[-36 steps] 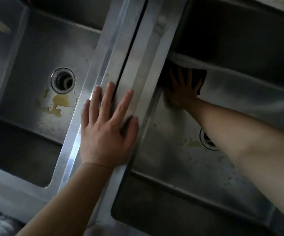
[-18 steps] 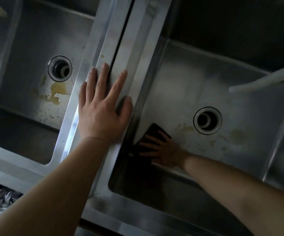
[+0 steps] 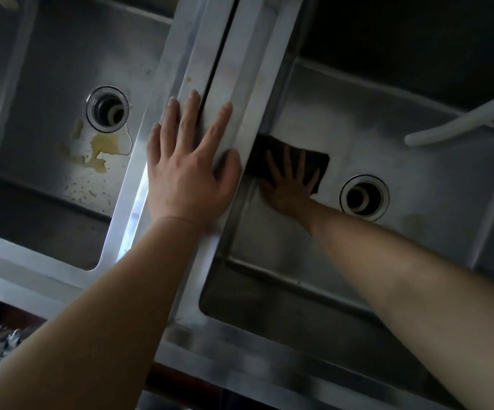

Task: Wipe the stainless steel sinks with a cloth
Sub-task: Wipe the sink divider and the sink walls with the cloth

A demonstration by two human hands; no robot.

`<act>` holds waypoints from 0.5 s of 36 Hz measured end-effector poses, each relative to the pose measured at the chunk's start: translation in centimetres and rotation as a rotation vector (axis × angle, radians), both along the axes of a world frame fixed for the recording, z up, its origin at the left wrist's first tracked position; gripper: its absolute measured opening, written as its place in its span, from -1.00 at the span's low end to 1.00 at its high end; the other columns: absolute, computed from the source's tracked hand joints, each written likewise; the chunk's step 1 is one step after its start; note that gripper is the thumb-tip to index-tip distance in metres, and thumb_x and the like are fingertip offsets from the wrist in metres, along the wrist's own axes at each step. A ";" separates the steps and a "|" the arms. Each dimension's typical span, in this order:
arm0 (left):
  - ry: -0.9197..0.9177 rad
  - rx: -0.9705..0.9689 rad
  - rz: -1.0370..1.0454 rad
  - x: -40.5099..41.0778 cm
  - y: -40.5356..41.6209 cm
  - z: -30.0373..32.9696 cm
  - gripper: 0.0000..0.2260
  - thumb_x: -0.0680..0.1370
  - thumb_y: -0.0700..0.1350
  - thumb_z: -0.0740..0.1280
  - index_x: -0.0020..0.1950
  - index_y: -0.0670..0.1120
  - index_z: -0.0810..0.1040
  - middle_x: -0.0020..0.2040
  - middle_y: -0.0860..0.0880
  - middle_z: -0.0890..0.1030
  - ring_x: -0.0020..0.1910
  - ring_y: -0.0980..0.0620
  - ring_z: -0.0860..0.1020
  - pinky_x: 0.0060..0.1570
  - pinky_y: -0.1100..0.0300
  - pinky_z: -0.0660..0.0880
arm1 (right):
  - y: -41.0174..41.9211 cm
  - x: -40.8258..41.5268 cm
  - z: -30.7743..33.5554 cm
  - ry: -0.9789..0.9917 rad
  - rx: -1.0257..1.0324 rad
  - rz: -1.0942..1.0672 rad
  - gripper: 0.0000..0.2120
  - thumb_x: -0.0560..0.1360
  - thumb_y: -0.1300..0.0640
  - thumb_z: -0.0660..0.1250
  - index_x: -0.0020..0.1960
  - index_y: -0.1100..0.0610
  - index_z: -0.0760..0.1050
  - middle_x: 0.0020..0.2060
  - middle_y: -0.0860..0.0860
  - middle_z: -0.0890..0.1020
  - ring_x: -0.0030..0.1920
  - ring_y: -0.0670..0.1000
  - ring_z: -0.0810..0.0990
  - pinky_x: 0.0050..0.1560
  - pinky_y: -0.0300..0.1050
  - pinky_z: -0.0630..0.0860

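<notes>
Now the right hand (image 3: 290, 184) presses flat, fingers spread, on the dark cloth (image 3: 319, 161) in the right sink (image 3: 387, 119). Left hand (image 3: 186, 173) lies open-palmed on the divider (image 3: 239, 84), gripping nothing.

Left hand (image 3: 186, 170): centre of the frame, palm down, flat, fingers spread and pointing toward the top.
Left forearm: bare, running from the lower left corner up to the wrist.
Right hand (image 3: 291, 184): just right of centre, in shadow, palm down, fingers splayed toward the top.
Right forearm: bare, stretched in from the lower right edge.
</notes>
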State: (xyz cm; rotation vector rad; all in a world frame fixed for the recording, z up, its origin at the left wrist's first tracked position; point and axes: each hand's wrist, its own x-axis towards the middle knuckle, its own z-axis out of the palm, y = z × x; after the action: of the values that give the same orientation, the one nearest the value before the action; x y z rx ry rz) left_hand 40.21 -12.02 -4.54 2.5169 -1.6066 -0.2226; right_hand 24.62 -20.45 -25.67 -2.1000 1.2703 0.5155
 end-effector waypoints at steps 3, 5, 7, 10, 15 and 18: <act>0.007 -0.004 0.009 -0.1 0.1 0.0 -0.47 0.61 0.15 0.16 0.58 0.18 0.18 0.63 -0.05 0.11 0.61 -0.14 0.02 0.53 -0.14 0.03 | 3.8 -1.7 -0.2 0.001 -0.041 0.147 -0.37 0.63 -0.28 -0.03 0.57 -0.25 -0.30 0.59 -0.04 -0.32 0.54 0.19 -0.42 0.38 0.47 -0.38; 0.014 -0.007 0.007 -0.1 0.1 0.0 -0.47 0.61 0.16 0.15 0.59 0.19 0.16 0.63 -0.05 0.09 0.61 -0.13 0.00 0.54 -0.14 0.01 | 5.9 -3.6 -0.4 -0.008 -0.052 0.299 -0.39 0.65 -0.27 -0.07 0.55 -0.26 -0.35 0.58 -0.02 -0.35 0.49 0.19 -0.50 0.39 0.49 -0.39; 0.007 0.001 0.002 -0.1 0.2 -0.2 -0.47 0.62 0.18 0.12 0.59 0.21 0.13 0.63 -0.04 0.07 0.61 -0.12 -0.02 0.54 -0.14 0.00 | 7.5 -5.6 -0.2 -0.037 -0.062 0.496 -0.41 0.66 -0.24 -0.07 0.56 -0.28 -0.32 0.58 -0.03 -0.36 0.46 0.22 -0.53 0.36 0.49 -0.43; 0.004 0.008 0.005 -0.2 0.2 -0.3 -0.47 0.61 0.19 0.10 0.59 0.22 0.11 0.64 -0.03 0.06 0.61 -0.11 -0.03 0.55 -0.14 -0.01 | 9.2 -8.1 0.2 -0.097 -0.068 0.826 -0.43 0.67 -0.17 0.03 0.58 -0.28 -0.18 0.53 -0.06 -0.37 0.44 0.25 -0.52 0.29 0.47 -0.52; -0.013 0.004 0.049 -1.5 2.3 -0.1 -0.49 0.63 0.11 0.09 0.60 0.15 0.15 0.63 -0.06 0.09 0.61 -0.12 0.01 0.56 -0.09 -0.03 | 9.5 -10.0 2.1 -0.029 -0.079 0.999 -0.40 0.66 -0.11 0.11 0.58 -0.30 -0.12 0.61 -0.08 -0.20 0.58 0.20 -0.32 0.45 0.48 -0.29; -0.026 0.032 0.153 -5.0 7.2 -0.3 -0.53 0.66 0.11 0.06 0.59 0.16 0.18 0.63 -0.06 0.10 0.61 -0.11 0.02 0.56 -0.07 -0.06 | 9.7 -10.4 3.6 0.030 0.012 0.928 -0.39 0.64 -0.09 0.17 0.58 -0.30 -0.05 0.62 -0.10 -0.19 0.59 0.15 -0.31 0.46 0.47 -0.28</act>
State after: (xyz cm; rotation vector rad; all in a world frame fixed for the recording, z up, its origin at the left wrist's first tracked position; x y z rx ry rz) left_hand 35.25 -4.86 -4.79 2.6618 -1.4210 -0.1991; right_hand 14.17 -10.75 -22.12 -2.5932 0.2190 0.9236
